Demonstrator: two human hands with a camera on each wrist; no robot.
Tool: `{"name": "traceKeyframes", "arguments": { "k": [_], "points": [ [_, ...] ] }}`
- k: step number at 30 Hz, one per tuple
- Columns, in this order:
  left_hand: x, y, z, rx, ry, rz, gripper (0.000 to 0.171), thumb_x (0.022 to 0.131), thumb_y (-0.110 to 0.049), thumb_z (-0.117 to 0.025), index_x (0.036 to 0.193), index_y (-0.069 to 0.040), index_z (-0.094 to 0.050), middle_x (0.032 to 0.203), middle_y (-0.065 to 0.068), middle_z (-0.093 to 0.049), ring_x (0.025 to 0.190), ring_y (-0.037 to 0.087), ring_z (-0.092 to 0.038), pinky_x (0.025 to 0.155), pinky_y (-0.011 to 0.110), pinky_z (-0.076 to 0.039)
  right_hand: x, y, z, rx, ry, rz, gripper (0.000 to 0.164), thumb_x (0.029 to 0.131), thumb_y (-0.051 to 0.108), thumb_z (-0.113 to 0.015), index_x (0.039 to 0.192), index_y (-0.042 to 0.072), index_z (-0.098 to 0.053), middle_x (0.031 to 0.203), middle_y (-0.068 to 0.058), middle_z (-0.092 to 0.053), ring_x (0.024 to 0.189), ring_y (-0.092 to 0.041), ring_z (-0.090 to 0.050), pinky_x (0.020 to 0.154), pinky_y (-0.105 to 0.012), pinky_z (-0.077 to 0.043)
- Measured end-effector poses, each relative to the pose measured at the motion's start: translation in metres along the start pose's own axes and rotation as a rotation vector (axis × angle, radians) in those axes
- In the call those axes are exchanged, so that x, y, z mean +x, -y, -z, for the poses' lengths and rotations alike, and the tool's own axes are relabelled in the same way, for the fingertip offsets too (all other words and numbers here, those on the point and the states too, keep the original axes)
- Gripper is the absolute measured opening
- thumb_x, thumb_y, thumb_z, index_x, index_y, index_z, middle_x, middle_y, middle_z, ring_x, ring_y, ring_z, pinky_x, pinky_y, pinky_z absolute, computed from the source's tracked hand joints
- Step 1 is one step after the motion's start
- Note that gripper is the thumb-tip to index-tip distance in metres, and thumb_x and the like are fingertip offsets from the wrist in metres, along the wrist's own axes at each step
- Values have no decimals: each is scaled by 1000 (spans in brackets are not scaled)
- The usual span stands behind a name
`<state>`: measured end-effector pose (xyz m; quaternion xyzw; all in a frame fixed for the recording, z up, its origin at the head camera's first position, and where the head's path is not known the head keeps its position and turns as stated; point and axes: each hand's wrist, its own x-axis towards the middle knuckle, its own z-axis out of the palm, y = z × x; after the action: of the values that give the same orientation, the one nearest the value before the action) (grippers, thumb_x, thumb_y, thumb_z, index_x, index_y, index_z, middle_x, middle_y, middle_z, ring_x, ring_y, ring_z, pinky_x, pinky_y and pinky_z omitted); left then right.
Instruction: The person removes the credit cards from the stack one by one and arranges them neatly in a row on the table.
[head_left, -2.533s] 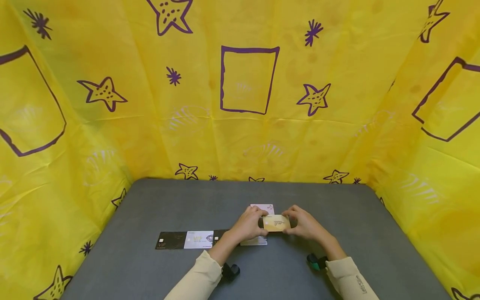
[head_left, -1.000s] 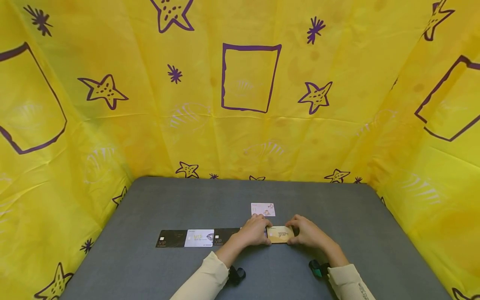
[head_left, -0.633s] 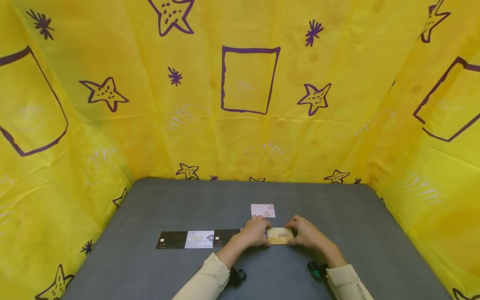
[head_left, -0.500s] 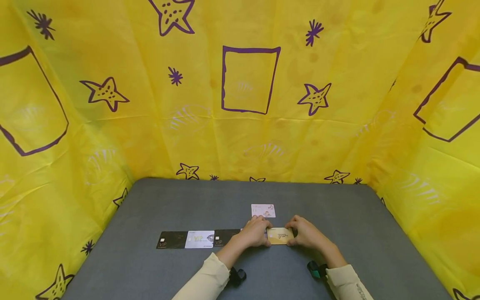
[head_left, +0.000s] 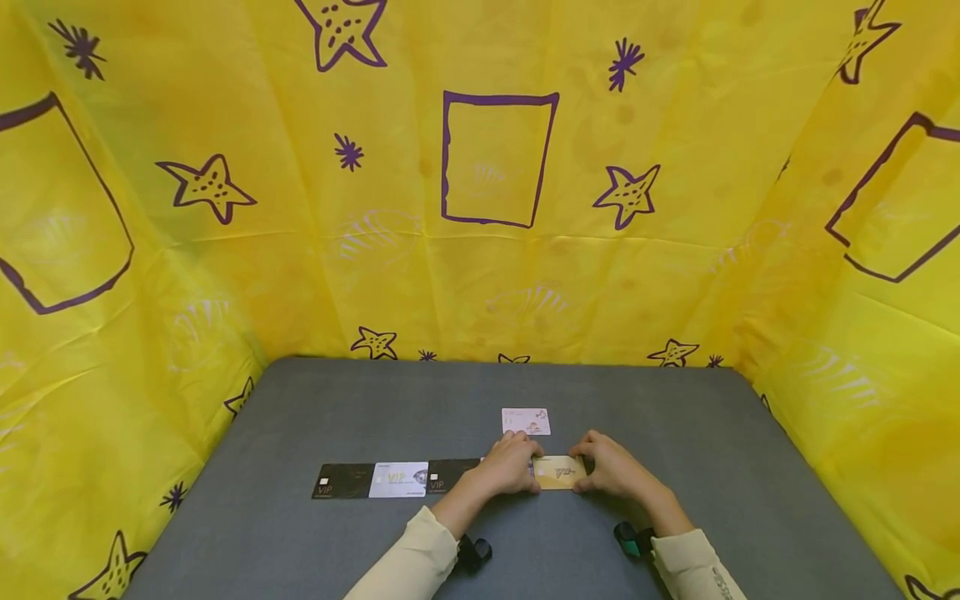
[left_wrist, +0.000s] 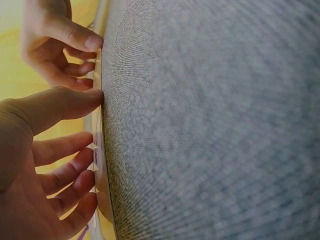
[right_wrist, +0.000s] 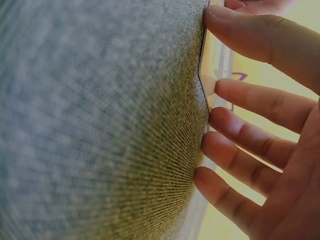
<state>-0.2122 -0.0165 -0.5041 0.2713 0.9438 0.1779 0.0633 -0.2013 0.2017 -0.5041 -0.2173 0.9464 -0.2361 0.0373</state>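
Observation:
In the head view a gold card point(head_left: 557, 473) lies flat on the grey table, at the right end of a row of cards. My left hand point(head_left: 507, 463) holds its left edge with thumb and index finger. At the opposite edge, my right hand point(head_left: 615, 465) has its thumb on the near corner and its index finger on the far one. The right wrist view shows the gold card point(right_wrist: 212, 55) between those fingertips, the other fingers spread along the cloth. Another card in the row sits mostly hidden under my left hand.
Leftward the row continues with a black VIP card point(head_left: 450, 475), a white VIP card point(head_left: 399, 480) and another black VIP card point(head_left: 342, 482). A pale pink card point(head_left: 527, 420) lies just beyond my left fingertips. Yellow patterned cloth point(head_left: 480, 292) walls in the table point(head_left: 645, 400).
Both hands have brought the gold card down and nearer, from above the table to the row's right end. Over the last second, hands and card have stayed put.

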Motion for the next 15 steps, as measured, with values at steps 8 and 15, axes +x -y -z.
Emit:
{"name": "traceKeyframes", "arguments": {
  "k": [8,15],
  "points": [
    [2,2,0,-10,-2,-14,48,68,-30,-85,111,-16,-71,98,-1,-60,86,13,-46,76,27,-42,1,0,3,20,9,5,44,65,21,-88,102,3,-72,90,-2,-56,82,-15,-51,72,-28,-43],
    [0,7,6,-82,20,-50,48,68,-28,-84,112,-14,-71,102,1,-63,88,12,-48,79,25,-42,3,-2,6,104,47,-9,44,70,26,-85,105,3,-72,91,-2,-58,81,-15,-52,70,-25,-42]
  ]
}}
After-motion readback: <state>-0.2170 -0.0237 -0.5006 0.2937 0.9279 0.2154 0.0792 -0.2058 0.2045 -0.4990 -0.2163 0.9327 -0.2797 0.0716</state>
